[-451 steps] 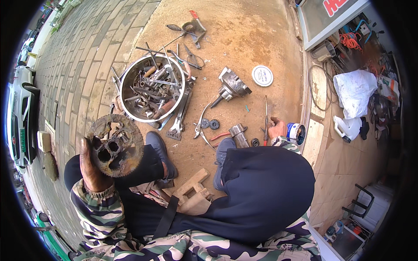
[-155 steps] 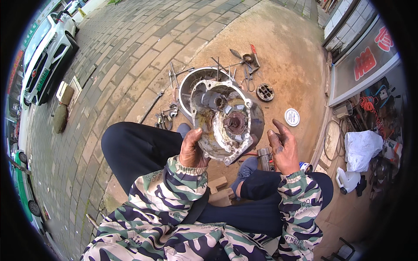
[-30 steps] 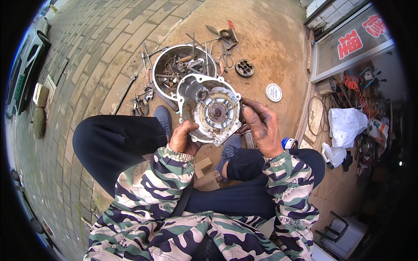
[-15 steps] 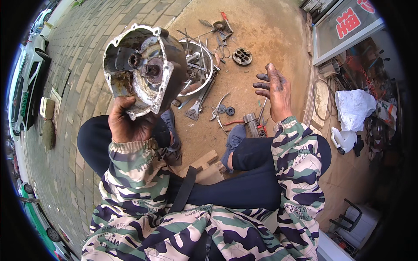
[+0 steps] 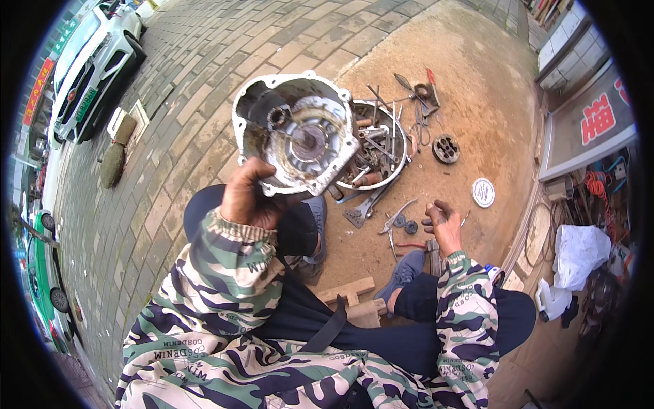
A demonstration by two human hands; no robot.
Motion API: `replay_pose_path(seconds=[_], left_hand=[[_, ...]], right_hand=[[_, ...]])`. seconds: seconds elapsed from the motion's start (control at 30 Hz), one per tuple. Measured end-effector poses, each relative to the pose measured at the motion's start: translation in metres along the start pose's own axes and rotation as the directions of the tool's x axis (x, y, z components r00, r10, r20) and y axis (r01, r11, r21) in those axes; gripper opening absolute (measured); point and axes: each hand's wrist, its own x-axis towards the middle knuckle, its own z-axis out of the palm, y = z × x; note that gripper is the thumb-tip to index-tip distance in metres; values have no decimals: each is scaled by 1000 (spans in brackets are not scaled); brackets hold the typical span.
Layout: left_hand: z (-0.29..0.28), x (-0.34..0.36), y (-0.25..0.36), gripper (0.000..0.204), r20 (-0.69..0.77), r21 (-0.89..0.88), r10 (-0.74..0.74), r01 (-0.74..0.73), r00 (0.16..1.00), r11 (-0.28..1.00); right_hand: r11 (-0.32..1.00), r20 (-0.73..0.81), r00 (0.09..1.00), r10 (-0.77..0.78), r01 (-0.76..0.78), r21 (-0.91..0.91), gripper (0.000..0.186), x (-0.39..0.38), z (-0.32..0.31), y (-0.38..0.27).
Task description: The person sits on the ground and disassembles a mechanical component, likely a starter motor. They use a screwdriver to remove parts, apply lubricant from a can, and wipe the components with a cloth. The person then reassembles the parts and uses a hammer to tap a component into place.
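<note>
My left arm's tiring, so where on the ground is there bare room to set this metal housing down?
Bare dirt lies beyond the basin, toward the round perforated disc and white lid. The brick paving left of the housing is open too. Crowded: pliers and wrenches between basin and right hand.

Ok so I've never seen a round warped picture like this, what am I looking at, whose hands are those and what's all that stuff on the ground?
The view comes from a wide fisheye camera worn on a person's head, looking down, so straight edges bend. The camouflage sleeves are that person's own arms. The left hand holds up a grey metal engine casing by its lower edge, open side facing the camera. The right hand is low over the dirt ground, fingers curled; whether it grips anything I cannot tell. Below lie a metal basin full of parts and tools, loose spanners, a round toothed part and a white lid.
</note>
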Motion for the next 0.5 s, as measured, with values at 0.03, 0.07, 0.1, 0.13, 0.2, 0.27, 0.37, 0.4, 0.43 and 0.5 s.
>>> replay_pose_path(seconds=[0.03, 0.07, 0.1, 0.13, 0.2, 0.27, 0.37, 0.4, 0.43, 0.5], left_hand=[[-2, -5, -5, 52, 31, -23, 36, -36, 999, 999], [-7, 2, -13, 52, 18, -17, 12, -12, 1000, 1000], [-10, 9, -20, 52, 6, -9, -14, 14, 1000, 1000], [1, -8, -14, 46, -68, 17, 53, -52, 996, 999], [7, -3, -22, 42, -77, 7, 88, -88, 993, 996], [9, -6, -24, 41, -73, 27, 129, -128, 989, 991], [12, -8, -25, 43, -61, 38, 153, -151, 986, 988], [8, -7, -26, 47, -57, 68, 152, -148, 987, 987], [3, -6, -28, 52, -53, 100, 149, -143, 987, 985], [-1, -5, -26, 54, -53, 89, 98, -93, 994, 992]], right_hand=[[1000, 44, 999, 4, -3, -9, 58, 0, 6, 3], [1000, 34, 999, 10, -9, -19, 58, -4, 1, 2], [999, 22, 1000, 17, -16, -27, 59, -7, -2, -2], [1000, 95, 995, 14, -12, -21, 59, -8, 12, -3], [999, 92, 996, 7, -4, -38, 57, -11, 11, -7], [999, 112, 994, 18, -14, -39, 56, -14, 17, -13], [999, 132, 991, 38, -33, -36, 53, -23, 22, -22], [999, 137, 990, 37, -33, -36, 52, -23, 23, -18], [999, 141, 989, 38, -34, -35, 51, -23, 23, -17], [998, 144, 989, 44, -38, -46, 51, -25, 25, -20]])
